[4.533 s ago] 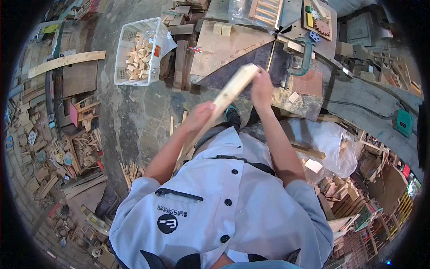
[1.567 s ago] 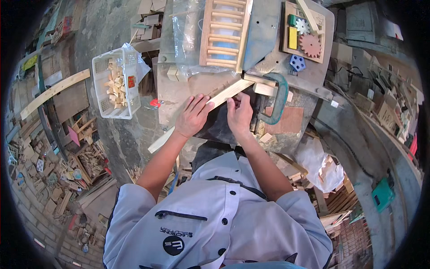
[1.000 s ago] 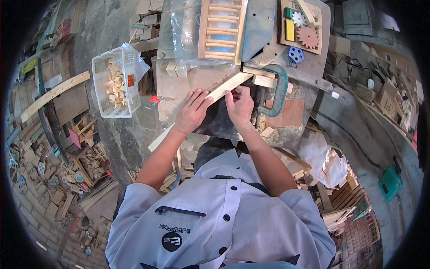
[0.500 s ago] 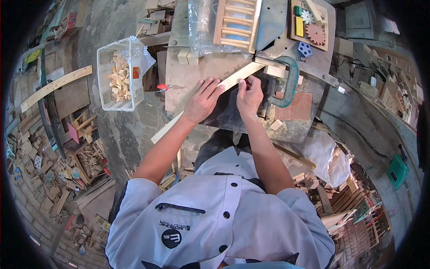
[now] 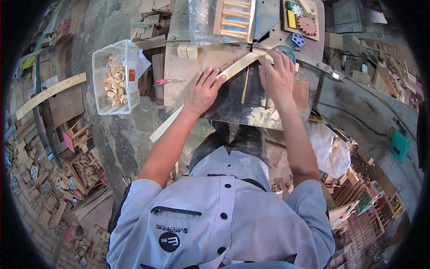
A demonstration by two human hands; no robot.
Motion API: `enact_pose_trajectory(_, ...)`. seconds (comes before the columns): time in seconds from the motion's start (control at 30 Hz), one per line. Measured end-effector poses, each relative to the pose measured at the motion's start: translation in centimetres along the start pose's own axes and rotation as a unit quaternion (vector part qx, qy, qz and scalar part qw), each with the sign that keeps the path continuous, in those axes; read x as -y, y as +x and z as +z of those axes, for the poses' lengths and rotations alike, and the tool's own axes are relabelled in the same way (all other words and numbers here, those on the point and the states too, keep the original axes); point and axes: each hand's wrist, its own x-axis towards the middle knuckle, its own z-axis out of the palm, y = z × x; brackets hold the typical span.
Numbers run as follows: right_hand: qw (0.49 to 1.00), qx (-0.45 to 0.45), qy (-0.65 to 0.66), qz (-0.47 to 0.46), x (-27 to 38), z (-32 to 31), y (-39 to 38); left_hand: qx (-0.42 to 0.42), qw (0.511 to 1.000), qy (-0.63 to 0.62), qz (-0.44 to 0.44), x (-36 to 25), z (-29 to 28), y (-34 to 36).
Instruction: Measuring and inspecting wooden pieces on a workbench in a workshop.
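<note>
A long, pale wooden strip [image 5: 238, 68] lies slantwise across the worktable [image 5: 179, 83], its near end sticking out past the table's left front. My left hand [image 5: 202, 92] lies over the strip, with its fingers across the wood and holding it. At the strip's far end is my right hand [image 5: 278, 78], fingers bent down beside a small wood piece [image 5: 264, 54] and the green C-clamp [image 5: 288, 51]. Most of the clamp is hidden behind that hand, and so is whatever its fingertips grip. Between my hands a narrow, pale line [image 5: 245, 85] runs along the dark plate [image 5: 228, 105].
Left of the table stands a white plastic basket [image 5: 134, 96] of small wood blocks. A red-handled tool [image 5: 162, 82] is at the left edge. Farther back lie two wood blocks [image 5: 192, 50], a slatted wooden frame [image 5: 217, 20] and a tray with coloured gears [image 5: 315, 33].
My right hand has left the strip's near side and moved right and away, over the clamp. The pale line on the dark plate now shows. My left hand stays on the strip.
</note>
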Motion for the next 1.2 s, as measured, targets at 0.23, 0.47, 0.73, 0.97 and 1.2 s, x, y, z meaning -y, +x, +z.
enact_pose_trajectory(0.23,0.98,0.165,-0.074,-0.079,-2.6,1.5,0.2,-0.02,1.0,-0.004,0.004,0.1,0.3,0.0)
enact_pose_trajectory(0.47,0.982,0.155,-0.087,-0.07,-2.7,1.6,0.4,0.006,1.0,-0.017,0.013,0.0,0.2,0.0)
enact_pose_trajectory(0.73,0.985,0.144,-0.081,-0.053,-2.9,1.8,1.3,-0.015,1.0,0.008,0.022,0.4,0.1,1.0)
enact_pose_trajectory(0.97,0.983,0.147,-0.1,-0.052,-3.8,2.4,2.8,-0.011,1.0,0.006,0.023,1.2,0.4,2.7)
enact_pose_trajectory(1.2,0.983,0.141,-0.104,-0.054,-5.0,3.1,4.8,-0.023,0.999,0.0,0.027,2.3,0.9,4.8)
